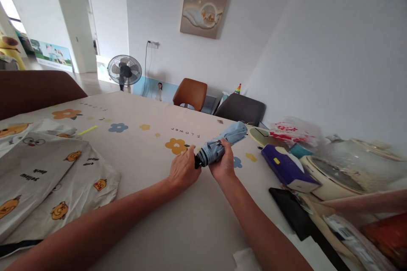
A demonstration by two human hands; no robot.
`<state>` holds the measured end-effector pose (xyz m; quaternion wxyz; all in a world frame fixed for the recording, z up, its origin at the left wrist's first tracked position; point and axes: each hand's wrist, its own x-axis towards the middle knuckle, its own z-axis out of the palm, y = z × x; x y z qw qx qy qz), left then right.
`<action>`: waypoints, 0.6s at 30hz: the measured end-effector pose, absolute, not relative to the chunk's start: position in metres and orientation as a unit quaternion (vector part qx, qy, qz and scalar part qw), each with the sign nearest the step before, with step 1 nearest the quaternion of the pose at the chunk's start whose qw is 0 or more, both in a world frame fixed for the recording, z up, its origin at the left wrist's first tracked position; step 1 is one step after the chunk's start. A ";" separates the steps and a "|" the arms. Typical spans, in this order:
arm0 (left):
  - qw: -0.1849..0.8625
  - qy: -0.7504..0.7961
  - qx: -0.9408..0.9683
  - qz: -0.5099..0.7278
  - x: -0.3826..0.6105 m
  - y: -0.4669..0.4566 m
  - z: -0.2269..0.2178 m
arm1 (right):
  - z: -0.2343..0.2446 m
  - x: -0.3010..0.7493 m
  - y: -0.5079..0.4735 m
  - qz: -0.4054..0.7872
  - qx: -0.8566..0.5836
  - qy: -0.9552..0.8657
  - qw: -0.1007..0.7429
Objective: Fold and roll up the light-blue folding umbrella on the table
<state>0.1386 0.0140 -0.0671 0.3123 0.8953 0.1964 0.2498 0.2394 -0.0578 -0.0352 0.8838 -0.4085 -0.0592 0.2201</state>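
Observation:
A folded light-blue umbrella (237, 132) is held above the table, tilted with its far end up to the right. My left hand (186, 165) is closed round the black handle end, which its fingers mostly hide. Around the rolled blue fabric, close to the handle, my right hand (224, 161) is wrapped with the thumb on top. Beneath both hands lies a pale tablecloth (143, 169) printed with flowers. To the left, a white cloth with yellow duck prints (79, 178) is spread out in folds.
Along the right side stand a purple tissue box (286, 167), a round pot-like appliance (337, 175), a red-and-white plastic bag (294, 131) and a black flat object (291, 211). Chairs (190, 93) line the far edge, with a fan (124, 71) behind.

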 end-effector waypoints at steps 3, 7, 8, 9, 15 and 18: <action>0.445 0.201 0.843 0.227 0.136 -0.002 -0.065 | -0.034 0.246 -0.067 0.240 -0.419 -0.096 0.870; 0.591 0.162 0.769 0.181 0.132 -0.015 -0.062 | -0.030 0.248 -0.075 0.282 -0.419 -0.140 0.852; 0.620 0.154 0.750 0.169 0.132 -0.016 -0.061 | -0.029 0.248 -0.076 0.291 -0.417 -0.143 0.849; 0.650 0.147 0.730 0.153 0.132 -0.016 -0.058 | -0.029 0.247 -0.076 0.298 -0.415 -0.143 0.848; 0.779 0.175 0.603 0.002 0.133 -0.008 -0.043 | -0.029 0.241 -0.072 0.313 -0.408 -0.167 0.841; 0.804 0.162 0.572 0.000 0.132 -0.005 -0.044 | -0.028 0.239 -0.073 0.333 -0.417 -0.199 0.822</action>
